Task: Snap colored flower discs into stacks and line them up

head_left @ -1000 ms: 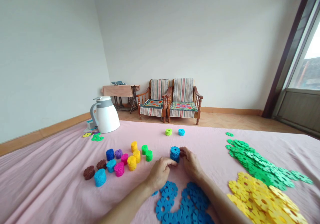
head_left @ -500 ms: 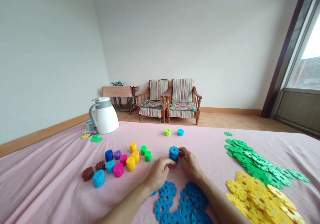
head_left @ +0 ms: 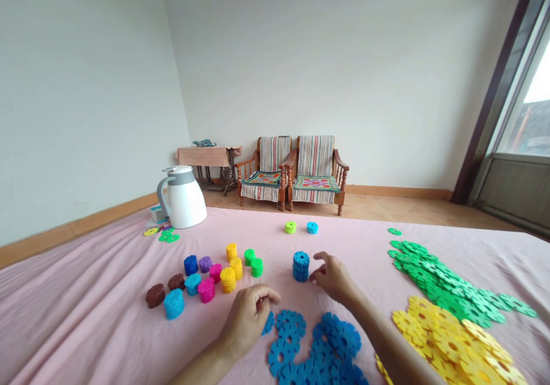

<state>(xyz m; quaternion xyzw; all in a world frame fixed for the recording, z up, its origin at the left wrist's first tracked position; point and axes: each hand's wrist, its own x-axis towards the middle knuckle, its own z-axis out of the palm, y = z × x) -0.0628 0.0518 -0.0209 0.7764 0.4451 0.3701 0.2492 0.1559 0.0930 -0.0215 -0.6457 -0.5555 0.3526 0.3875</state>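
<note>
A stack of blue snowflake discs (head_left: 301, 267) stands upright on the pink cloth. My right hand (head_left: 334, 277) is just right of it, with index finger and thumb apart and nothing between them. The thumb tip is close to the stack's side; I cannot tell whether it touches. My left hand (head_left: 250, 311) hovers lower left of the stack, fingers loosely curled together, with nothing visible in them. Just right of the left hand lie loose blue snowflake discs (head_left: 315, 353), spread in a flat pile between my forearms. My right forearm covers part of the yellow discs' edge.
Short stacks in several colours, including a pink stack (head_left: 207, 290), stand at left. A lime stack (head_left: 290, 228) and a light blue stack (head_left: 312, 228) stand farther back. Green discs (head_left: 442, 282) and yellow discs (head_left: 451, 339) lie at right. A white jug (head_left: 185, 199) stands back left.
My left hand has let go of the blue stack's base and moved down and left. My right hand has drawn slightly right, its fingers spreading. The stack stays standing.
</note>
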